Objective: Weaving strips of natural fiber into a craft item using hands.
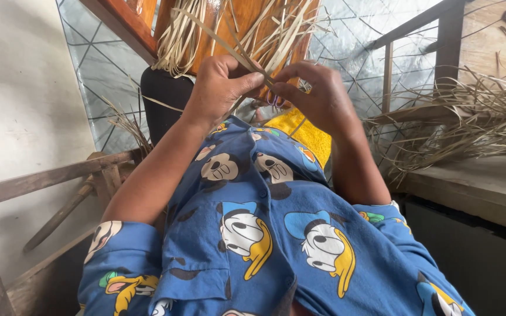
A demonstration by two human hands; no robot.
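Grey patterned sheeting [106, 70] fills the background at upper left, with a plain wall beside it. At upper centre, a wooden frame [247, 23] carries hanging dried leaf strips [177, 41]. Both hands meet just below it. The left hand [221, 88] is closed, thumb and fingers pinching 1 narrow strip [235, 52] that runs up and left. The right hand [317, 96] is curled, its fingertips pinching the same strip at frame centre. A loose pile of dried strips [469, 111] lies on a ledge [487, 187] at right. A blue cartoon-print shirt [265, 234] fills the lower frame.
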